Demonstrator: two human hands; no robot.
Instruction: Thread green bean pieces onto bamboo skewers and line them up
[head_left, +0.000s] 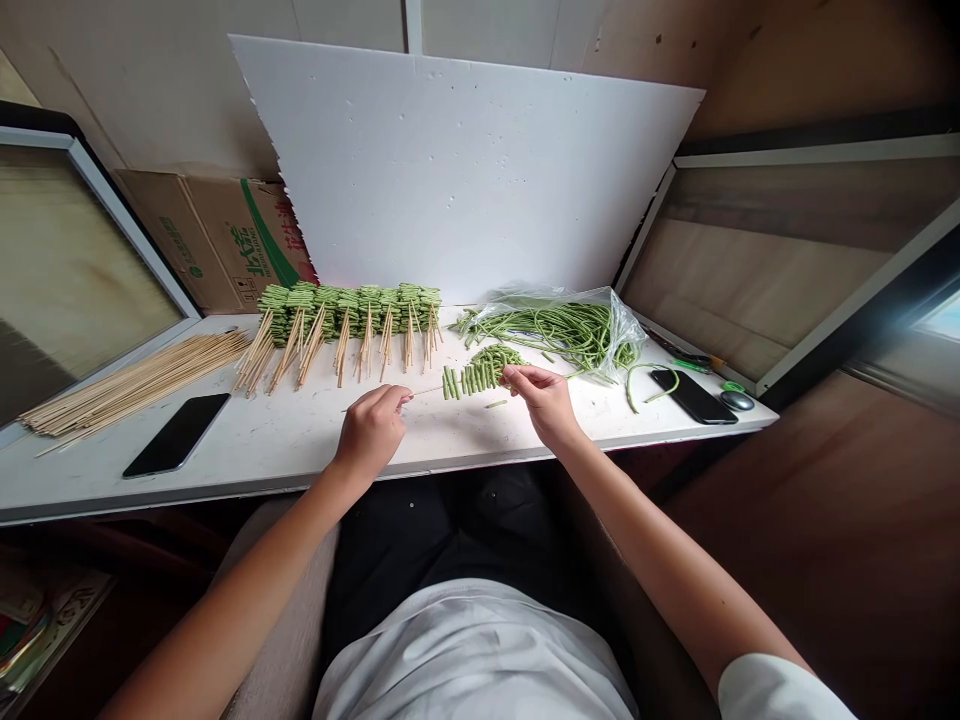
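Observation:
My left hand (373,430) is closed around the plain end of a bamboo skewer (426,390), held level over the front of the white table. Several short green bean pieces (470,379) sit side by side on the skewer, crosswise to it. At its other end my right hand (546,400) pinches with thumb and fingers at the last pieces. Just behind the right fingertips lies a small pile of cut green bean pieces (500,355). One loose piece (496,404) rests on the table below the skewer.
Stacked bean skewers (345,312) stand along the back left. Bare skewers (142,380) and a phone (177,434) lie at left. Long beans (562,330) in a plastic bag, another phone (694,396) and a mouse (737,400) are at right. A white foam board (465,170) stands behind.

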